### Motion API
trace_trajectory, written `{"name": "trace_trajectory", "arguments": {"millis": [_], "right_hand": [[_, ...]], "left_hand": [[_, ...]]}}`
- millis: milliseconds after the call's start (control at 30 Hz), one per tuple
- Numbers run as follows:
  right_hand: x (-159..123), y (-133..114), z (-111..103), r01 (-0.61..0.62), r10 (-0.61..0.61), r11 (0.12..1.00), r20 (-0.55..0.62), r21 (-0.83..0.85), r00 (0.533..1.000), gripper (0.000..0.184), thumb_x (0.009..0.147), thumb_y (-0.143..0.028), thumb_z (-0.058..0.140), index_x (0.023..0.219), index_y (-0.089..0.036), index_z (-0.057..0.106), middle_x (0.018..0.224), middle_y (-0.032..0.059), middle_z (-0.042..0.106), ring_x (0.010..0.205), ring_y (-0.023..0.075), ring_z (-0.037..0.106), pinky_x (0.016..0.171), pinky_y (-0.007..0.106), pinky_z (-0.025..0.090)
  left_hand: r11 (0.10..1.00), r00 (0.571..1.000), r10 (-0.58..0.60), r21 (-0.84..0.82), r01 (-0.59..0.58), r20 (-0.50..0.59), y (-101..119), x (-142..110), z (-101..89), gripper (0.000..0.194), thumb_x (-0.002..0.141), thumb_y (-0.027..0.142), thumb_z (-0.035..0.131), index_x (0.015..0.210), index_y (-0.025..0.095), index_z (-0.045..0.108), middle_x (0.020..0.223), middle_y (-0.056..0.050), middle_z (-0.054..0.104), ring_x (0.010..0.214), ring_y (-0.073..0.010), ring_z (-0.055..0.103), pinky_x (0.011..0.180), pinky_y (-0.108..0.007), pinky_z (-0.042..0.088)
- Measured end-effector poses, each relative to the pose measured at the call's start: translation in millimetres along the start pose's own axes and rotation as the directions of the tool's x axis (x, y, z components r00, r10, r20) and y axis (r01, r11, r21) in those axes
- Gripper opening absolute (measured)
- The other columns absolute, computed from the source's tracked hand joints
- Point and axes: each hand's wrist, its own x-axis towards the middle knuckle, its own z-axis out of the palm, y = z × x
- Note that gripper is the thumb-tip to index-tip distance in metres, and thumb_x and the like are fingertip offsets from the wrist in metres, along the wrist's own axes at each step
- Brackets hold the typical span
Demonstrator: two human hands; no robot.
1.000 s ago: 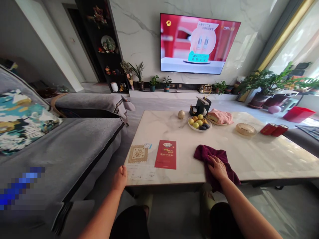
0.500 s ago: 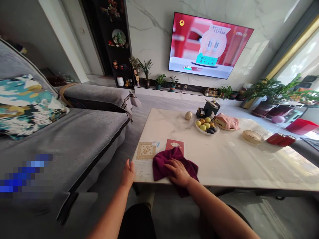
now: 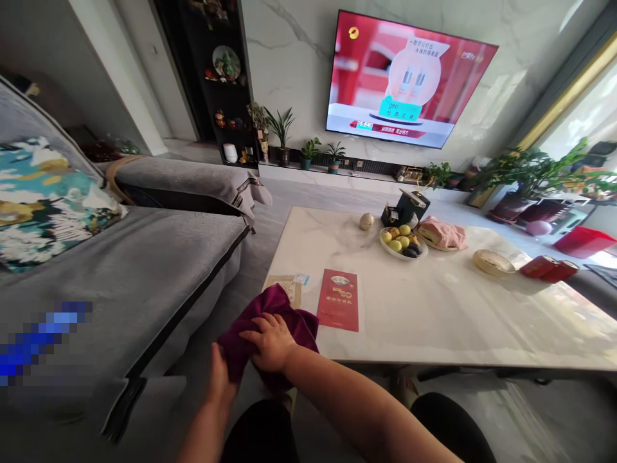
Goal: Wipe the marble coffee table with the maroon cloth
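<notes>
A crumpled maroon towel (image 3: 294, 331) hangs over the near left edge of the white marble table (image 3: 434, 308). My right hand (image 3: 272, 341) lies on top of it with the fingers curled into the cloth. Just below, my left hand (image 3: 220, 376) stands upright, pressed against the towel's lower left side, fingers apart. The towel partly covers a woven tan placemat (image 3: 288, 286). To its right lies a red envelope (image 3: 338, 299), not touched by either hand.
Farther along the table are a fruit plate (image 3: 401, 243), a pink cloth on a plate (image 3: 441, 234), a round bread-like item (image 3: 493, 262) and red cans (image 3: 548, 269). A grey sofa (image 3: 116, 270) runs along the left; a wall TV (image 3: 409, 77) faces me.
The towel has moved left to the table's near corner under my right hand, uncovering the red envelope. My left hand now meets the towel at the edge.
</notes>
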Motion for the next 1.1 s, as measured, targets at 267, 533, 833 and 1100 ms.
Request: {"name": "trace_trajectory", "arguments": {"millis": [267,533,833,1100], "right_hand": [[-52.4,59.4,-29.8,-0.12,0.126,0.991,-0.114,0.051,0.986,0.068,0.098,-0.027,0.077,0.165,-0.035,0.066,0.18,0.0104,0.058,0.168,0.0372,0.047,0.139,0.065,0.038],[-216.5,176.8,-87.4,-0.385,0.373,0.923,-0.282,0.015,0.884,0.076,0.089,-0.01,0.064,0.163,-0.03,0.071,0.176,0.0118,0.063,0.165,0.0334,0.054,0.14,0.058,0.041],[-363.3,263.6,-110.7,-0.537,0.499,0.844,-0.377,0.007,0.78,0.074,0.089,-0.022,0.057,0.161,-0.029,0.072,0.173,0.0113,0.066,0.161,0.0338,0.061,0.138,0.06,0.046],[-367.0,264.3,-104.2,-0.527,0.481,0.85,-0.438,0.019,0.76,0.066,0.096,-0.04,0.061,0.16,-0.033,0.073,0.167,0.0113,0.07,0.155,0.0365,0.065,0.135,0.063,0.051]], "left_hand": [[0.937,0.954,0.255,0.283,-0.204,-0.157,42.4,-30.0,-0.6,0.088,0.098,0.051,0.055,0.172,0.007,0.041,0.181,-0.027,0.048,0.173,-0.0396,0.042,0.148,-0.055,0.031],[0.291,0.386,0.78,0.261,-0.92,0.492,13.6,-165.8,117.4,0.062,0.116,0.037,0.049,0.175,0.023,0.043,0.179,-0.023,0.054,0.173,-0.0343,0.046,0.141,-0.059,0.047],[0.188,-0.021,0.062,-0.032,-0.982,0.998,-29.4,-225.2,185.2,0.072,0.114,0.046,0.058,0.179,0.016,0.047,0.182,-0.029,0.048,0.176,-0.0428,0.04,0.146,-0.067,0.033],[0.243,0.056,-0.055,0.068,-0.968,0.997,-47.4,-199.2,194.4,0.069,0.109,0.032,0.067,0.176,0.019,0.053,0.19,-0.024,0.027,0.181,-0.0368,0.017,0.149,-0.07,0.022]]}}
